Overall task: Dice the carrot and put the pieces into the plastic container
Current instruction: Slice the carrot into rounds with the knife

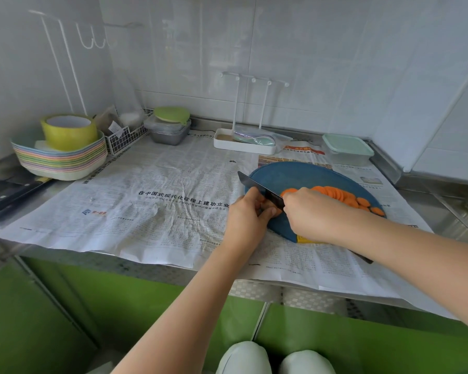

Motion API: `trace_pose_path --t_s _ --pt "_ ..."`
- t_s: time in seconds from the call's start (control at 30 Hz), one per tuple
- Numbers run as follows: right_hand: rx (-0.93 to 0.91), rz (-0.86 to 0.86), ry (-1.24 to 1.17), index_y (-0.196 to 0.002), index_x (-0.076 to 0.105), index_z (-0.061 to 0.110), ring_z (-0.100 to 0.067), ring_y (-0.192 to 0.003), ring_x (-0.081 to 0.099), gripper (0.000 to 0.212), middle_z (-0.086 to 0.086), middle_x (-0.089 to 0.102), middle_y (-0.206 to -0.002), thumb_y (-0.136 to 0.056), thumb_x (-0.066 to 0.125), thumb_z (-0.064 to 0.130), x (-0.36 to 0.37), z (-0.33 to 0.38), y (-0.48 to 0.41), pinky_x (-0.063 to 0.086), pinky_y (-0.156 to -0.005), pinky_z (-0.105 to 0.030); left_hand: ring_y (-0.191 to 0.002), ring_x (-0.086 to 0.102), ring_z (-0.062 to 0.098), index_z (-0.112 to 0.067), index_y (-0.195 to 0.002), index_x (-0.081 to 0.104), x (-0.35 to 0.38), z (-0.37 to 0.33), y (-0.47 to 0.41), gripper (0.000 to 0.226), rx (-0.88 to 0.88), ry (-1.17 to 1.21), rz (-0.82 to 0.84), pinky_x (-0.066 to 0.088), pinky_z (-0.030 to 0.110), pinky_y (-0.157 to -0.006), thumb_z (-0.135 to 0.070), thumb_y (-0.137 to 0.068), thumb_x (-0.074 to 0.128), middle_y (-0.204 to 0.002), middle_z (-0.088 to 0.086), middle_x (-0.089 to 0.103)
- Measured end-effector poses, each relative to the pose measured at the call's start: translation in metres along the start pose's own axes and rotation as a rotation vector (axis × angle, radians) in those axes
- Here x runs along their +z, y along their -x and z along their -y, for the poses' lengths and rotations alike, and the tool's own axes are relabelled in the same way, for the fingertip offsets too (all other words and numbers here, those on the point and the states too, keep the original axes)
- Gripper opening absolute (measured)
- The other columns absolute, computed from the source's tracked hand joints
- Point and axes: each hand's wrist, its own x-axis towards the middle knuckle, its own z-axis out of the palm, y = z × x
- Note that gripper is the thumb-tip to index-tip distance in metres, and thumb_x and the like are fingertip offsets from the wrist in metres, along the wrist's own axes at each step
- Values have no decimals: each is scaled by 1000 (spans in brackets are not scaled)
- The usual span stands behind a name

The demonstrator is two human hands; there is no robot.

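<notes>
While the left hand curls its fingers over a small, mostly hidden carrot end, the black knife stands just beside it, gripped by the right hand. Round carrot slices lie in a row on the blue cutting board behind that hand. The plastic container sits far back, lid on.

left grip: pinches carrot stub, left of blade
right grip: holds knife across blue board
slices: row on board, right
</notes>
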Motion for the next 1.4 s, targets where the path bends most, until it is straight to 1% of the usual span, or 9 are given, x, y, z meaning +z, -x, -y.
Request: trace_pose_path --t_s 0.5,0.6,0.77,0.97,1.07,1.13,1.23,1.33,1.4 --pt "53 79 -5 -66 29 14 -9 -50 29 38 0 32 -65 -99 47 12 1 2 -10 20 -39 -19 -72 59 7 -14 -85 52 -3 -2 -1 18 -27 43 16 38 1 -58 -10 -83 69 -83 -1 65" --pt "53 146 -60 -68 31 14 -6 -51 29 37 2 31 -66 -100 48 14 3 -2 -13 29 -35 -18 -75 60 10 -15 -85 51 -2 -2 -1 17 -21 49 18 39 2 -59 -10 -84 68 -85 2 66" --pt "83 149 -77 -66 26 15 -8 -52 29 39 0 29 -68 -99 48 14 6 0 -13 25 -36 -19 -61 54 -13 -12 -84 52 -4 -3 0 16 -37 90 40 39 1 -58 -6 -84 68 -69 -16 57" --pt "80 246 -221 -65 27 13 -7 -52 28 41 -1 27 -67 -101 45 9 4 -4 -19 34 -38 -11 -63 56 -7 -11 -85 54 -4 -5 1 14 -32 78 31 39 1 -58 -8 -84 68 -68 -17 57" --pt "100 177 -198 -66 27 12 -7 -51 30 40 -1 30 -67 -100 49 15 10 -3 -19 29 -34 -17 -61 54 -16 -9 -85 55 -4 -5 1 13 -36 100 38 38 0 -58 -5 -84 67 -66 -19 56" --pt "133 133 -211 -69 33 9 -9 -52 33 34 -1 32 -67 -97 52 12 23 0 -18 26 -40 -19 -61 55 -14 -12 -84 55 -5 -5 1 14 -52 122 34 40 2 -59 -6 -84 68 -66 -18 58" --pt "168 103 -280 -95 46 4 -13 -58 42 8 -2 37 -70 -91 53 5 38 3 -25 37 -53 -28 -61 57 -8 -14 -86 57 -4 -1 0 13 -88 155 25 43 6 -61 -11 -83 70 -68 -14 61" --pt "170 91 -340 -72 35 9 -17 -68 47 26 -1 36 -69 -94 49 4 42 1 -27 39 -63 -31 -64 58 -2 -13 -91 60 -2 3 -2 12 -104 158 14 45 11 -63 -15 -84 70 -69 -13 60" --pt "145 37 -344 -80 39 8 -17 -65 45 16 -1 35 -68 -93 46 2 43 1 -25 39 -61 -31 -66 60 -3 -12 -92 60 -2 4 -2 12 -104 172 13 46 10 -64 -13 -84 70 -72 -12 64"
